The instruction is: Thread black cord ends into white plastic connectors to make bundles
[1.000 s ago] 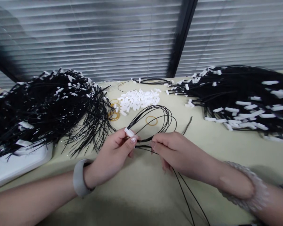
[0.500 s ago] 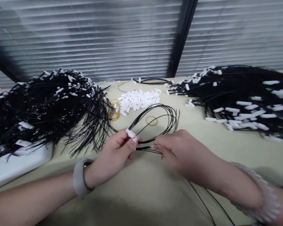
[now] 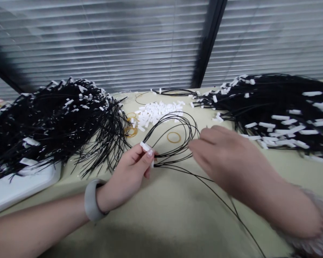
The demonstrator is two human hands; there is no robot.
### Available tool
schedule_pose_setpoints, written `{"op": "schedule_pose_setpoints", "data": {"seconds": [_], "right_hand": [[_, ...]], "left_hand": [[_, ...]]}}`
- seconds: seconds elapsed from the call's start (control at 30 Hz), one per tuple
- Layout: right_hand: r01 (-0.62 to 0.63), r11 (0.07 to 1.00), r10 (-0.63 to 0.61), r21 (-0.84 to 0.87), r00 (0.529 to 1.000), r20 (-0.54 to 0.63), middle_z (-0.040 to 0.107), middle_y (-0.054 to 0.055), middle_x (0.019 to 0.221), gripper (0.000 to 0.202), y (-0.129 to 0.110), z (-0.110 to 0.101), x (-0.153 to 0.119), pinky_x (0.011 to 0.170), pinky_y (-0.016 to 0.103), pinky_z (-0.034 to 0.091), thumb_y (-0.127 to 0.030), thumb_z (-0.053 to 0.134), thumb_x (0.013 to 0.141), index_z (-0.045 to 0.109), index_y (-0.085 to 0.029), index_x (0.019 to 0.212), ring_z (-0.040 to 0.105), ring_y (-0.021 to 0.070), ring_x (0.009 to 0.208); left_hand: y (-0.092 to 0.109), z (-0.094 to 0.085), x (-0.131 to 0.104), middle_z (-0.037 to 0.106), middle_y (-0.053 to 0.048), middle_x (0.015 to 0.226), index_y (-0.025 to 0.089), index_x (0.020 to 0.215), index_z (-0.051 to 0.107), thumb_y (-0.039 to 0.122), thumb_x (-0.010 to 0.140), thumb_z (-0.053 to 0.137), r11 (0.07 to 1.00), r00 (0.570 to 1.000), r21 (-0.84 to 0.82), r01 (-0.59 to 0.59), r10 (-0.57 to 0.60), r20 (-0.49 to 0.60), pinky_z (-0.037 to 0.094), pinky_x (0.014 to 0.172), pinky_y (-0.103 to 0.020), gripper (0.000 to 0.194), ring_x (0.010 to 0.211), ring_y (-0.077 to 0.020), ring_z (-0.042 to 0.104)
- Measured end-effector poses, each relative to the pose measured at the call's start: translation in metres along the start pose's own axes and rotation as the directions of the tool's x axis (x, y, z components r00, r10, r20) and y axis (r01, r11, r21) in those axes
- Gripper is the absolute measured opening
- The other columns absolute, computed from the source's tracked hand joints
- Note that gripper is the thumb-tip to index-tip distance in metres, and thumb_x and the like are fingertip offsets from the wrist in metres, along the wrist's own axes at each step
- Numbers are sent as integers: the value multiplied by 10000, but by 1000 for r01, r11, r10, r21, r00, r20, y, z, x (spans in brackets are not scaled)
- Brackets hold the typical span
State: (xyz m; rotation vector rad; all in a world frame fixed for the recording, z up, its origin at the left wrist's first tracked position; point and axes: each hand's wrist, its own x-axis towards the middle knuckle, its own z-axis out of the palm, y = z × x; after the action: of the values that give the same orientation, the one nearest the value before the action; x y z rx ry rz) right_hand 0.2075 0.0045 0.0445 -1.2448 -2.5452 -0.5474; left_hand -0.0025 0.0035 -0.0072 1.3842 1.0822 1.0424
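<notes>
Between the thumb and fingers of my left hand (image 3: 136, 161) is a white connector (image 3: 146, 146) with thin black wires (image 3: 174, 154) coming out of it. The wires curve up and around into a loose loop, and two longer strands run down to the lower right. My right hand (image 3: 218, 154) is closed at the right side of the loop, its fingertips pinched by the wires. Whatever sits inside that pinch is mostly hidden, though strands lead into it. A yellow rubber band (image 3: 173, 137) lies on the table, seen through the loop.
Small white connectors (image 3: 158, 111) lie heaped behind the loop, with more rubber bands (image 3: 131, 132) beside them. Large piles of black wires with white ends stand left (image 3: 56, 118) and right (image 3: 280, 104). A white tray (image 3: 40, 182) holds part of the left pile. Blinds (image 3: 140, 43) hang behind.
My right hand has moved up and to the right, away from my left hand, drawing wires along. The loop has spread looser. My left hand keeps its hold on the connector.
</notes>
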Motion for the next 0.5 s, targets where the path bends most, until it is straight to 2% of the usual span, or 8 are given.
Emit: {"op": "schedule_pose_setpoints", "data": {"seconds": [0.1,0.2,0.23,0.3,0.37,0.4,0.43,0.5], "right_hand": [[-190,980,174,-64,964,-201,496,28,522,168,17,-6,0,473,269,246,-141,470,781,602,-154,678,424,121,496],[-322,917,394,236,824,-408,618,47,634,164,25,-12,2,501,263,361,-177,526,793,664,-149,877,542,120,557],[-306,855,481,419,771,-418,651,59,730,185,24,-14,4,557,271,421,-179,544,792,659,-155,934,589,135,643],[-199,636,643,746,671,-369,649,75,927,194,19,-20,7,697,315,490,-189,541,808,642,-180,973,613,173,834],[-66,438,745,896,585,-321,605,62,1036,176,12,-27,9,766,354,502,-226,482,854,625,-229,957,587,179,918],[-20,384,776,923,549,-311,577,43,1091,187,10,-30,9,747,352,510,-235,448,874,612,-262,958,578,166,904],[10,362,781,932,543,-309,530,8,1171,202,8,-32,9,693,333,518,-223,434,880,596,-299,974,572,145,864],[54,411,687,910,637,-348,344,-93,1351,316,6,-35,7,545,271,496,-143,463,855,538,-377,1053,556,86,737]], "left_hand": [[0,1,1,474,39,619,169,790,539,326,861,477,999,999,-36,15,-16,-40,311,462,-197,183,489,-61,383],[0,1,2,479,37,628,167,780,536,326,863,475,999,999,-37,14,-15,-30,319,467,-195,189,497,-60,388],[0,1,2,478,38,628,167,782,536,329,864,473,999,1000,-33,15,-15,-20,321,468,-195,192,500,-60,392],[-2,0,1,468,42,620,169,795,536,338,866,467,1000,1000,-15,17,-17,-2,324,470,-194,195,503,-61,397],[-3,-1,0,455,47,603,173,816,536,345,870,457,1000,1000,19,17,-17,15,326,475,-195,197,505,-63,401],[-4,-1,0,449,49,594,174,826,535,348,873,451,999,1000,42,16,-17,24,327,478,-196,199,507,-66,404],[-4,-2,-1,447,50,587,175,834,534,351,876,444,998,999,68,16,-18,33,326,479,-197,202,509,-68,405],[-4,-1,-2,445,51,579,176,841,527,358,882,425,993,998,119,13,-19,55,325,481,-200,213,512,-73,406]]}}
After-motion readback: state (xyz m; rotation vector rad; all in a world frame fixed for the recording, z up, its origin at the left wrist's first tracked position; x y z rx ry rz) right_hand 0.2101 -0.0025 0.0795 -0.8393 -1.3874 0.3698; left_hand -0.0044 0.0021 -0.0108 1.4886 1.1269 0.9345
